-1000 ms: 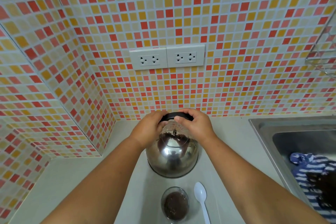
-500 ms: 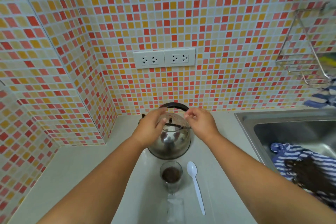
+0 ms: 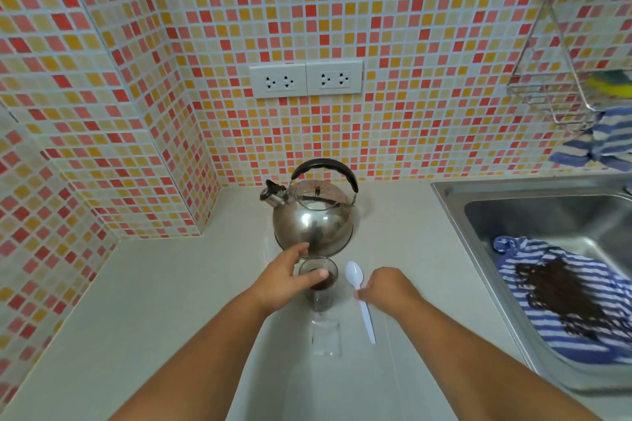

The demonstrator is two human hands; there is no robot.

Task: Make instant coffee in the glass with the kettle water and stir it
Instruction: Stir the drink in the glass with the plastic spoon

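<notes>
A steel kettle with a black handle stands on the counter near the back wall, spout to the left. In front of it is a clear glass holding dark brown coffee. My left hand wraps around the glass from the left, thumb across its front. A white plastic spoon lies to the right of the glass, bowl toward the kettle. My right hand rests on the spoon's handle, fingers pinching it against the counter.
A steel sink at the right holds a blue-striped cloth with a dark stain. A wire rack hangs on the tiled wall above it. Two wall sockets sit above the kettle. A clear wrapper lies in front of the glass.
Both hands have left the kettle's top and come down toward me: the left to the glass, the right to the spoon. The camera has pulled back.
</notes>
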